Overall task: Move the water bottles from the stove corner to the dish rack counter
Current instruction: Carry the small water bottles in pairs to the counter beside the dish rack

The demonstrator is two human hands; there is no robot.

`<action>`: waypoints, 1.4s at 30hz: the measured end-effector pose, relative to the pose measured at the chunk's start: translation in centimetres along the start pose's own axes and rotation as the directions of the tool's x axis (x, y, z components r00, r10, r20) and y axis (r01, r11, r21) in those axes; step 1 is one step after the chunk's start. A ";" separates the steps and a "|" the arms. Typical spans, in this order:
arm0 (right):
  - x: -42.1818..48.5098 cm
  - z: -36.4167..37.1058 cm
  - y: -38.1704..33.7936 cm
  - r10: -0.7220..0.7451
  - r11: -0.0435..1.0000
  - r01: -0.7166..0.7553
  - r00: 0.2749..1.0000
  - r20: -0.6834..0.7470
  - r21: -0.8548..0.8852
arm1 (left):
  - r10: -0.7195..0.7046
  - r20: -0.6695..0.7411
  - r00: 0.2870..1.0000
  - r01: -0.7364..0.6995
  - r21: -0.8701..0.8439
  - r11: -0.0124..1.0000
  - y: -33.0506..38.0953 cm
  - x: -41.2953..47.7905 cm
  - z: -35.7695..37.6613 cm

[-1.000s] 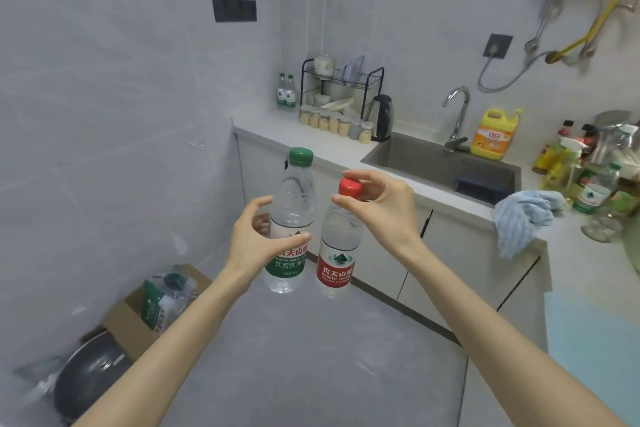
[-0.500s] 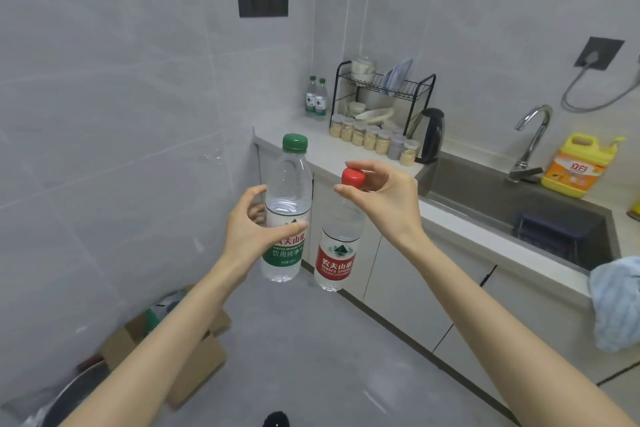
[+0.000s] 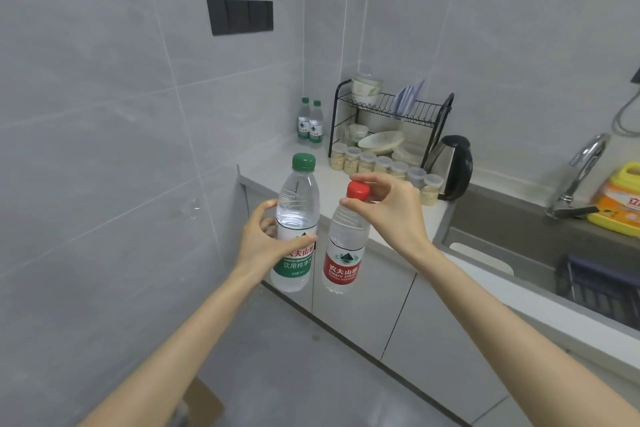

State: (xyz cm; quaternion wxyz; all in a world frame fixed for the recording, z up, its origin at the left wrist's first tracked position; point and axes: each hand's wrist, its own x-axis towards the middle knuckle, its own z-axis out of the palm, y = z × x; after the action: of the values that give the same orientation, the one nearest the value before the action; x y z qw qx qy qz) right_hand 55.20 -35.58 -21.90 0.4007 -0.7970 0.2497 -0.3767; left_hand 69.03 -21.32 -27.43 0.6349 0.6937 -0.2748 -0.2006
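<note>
Our left hand (image 3: 263,246) grip wraps the clear green-capped plastic bottle (image 3: 296,229), right hand (image 3: 391,211) pinches the red-capped clear bottle (image 3: 344,246) by its neck, both mid-air; two green-capped bottles (image 3: 310,123) already on the white surface (image 3: 277,166) beside the black wire dish rack (image 3: 391,114)

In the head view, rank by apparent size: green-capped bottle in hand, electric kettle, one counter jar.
1. green-capped bottle, though nearness to the camera inflates it
2. electric kettle
3. counter jar, smallest
</note>
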 end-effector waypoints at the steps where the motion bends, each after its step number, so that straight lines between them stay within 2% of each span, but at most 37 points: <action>1: 1.8 0.5 0.8 0.010 1.000 -0.010 1.000 -0.009 0.000 | -0.012 -0.003 1.000 0.012 -0.001 1.000 -0.4 2.1 0.2; 10: 15.6 4.1 9.1 0.053 0.998 -0.053 0.999 0.004 0.017 | -0.049 -0.033 0.998 0.049 -0.004 0.999 -3.9 17.9 3.8; 17: 28.5 6.8 16.6 0.070 0.998 -0.069 0.995 0.072 -0.011 | -0.103 -0.067 0.992 0.108 0.087 0.990 -7.7 31.5 8.3; 22: 36.3 8.9 20.9 0.080 0.996 -0.076 0.990 0.116 -0.039 | -0.143 -0.025 0.989 0.145 0.109 0.983 -9.7 39.4 10.6; 32: 45.1 14.7 27.2 0.181 0.982 -0.166 0.968 0.176 -0.096 | -0.195 0.007 0.981 0.192 0.144 0.971 -15.1 50.0 11.2; 42: 49.8 19.1 28.2 0.225 0.970 -0.204 0.958 0.178 -0.130 | -0.220 0.080 0.972 0.207 0.146 0.967 -17.9 56.2 8.9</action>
State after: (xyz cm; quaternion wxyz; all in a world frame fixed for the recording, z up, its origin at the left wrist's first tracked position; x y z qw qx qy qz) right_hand 97.23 -77.49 -32.81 0.4166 -0.8187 0.3154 -0.2382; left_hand 108.89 -63.15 -42.20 0.5468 0.7506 -0.2417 -0.2815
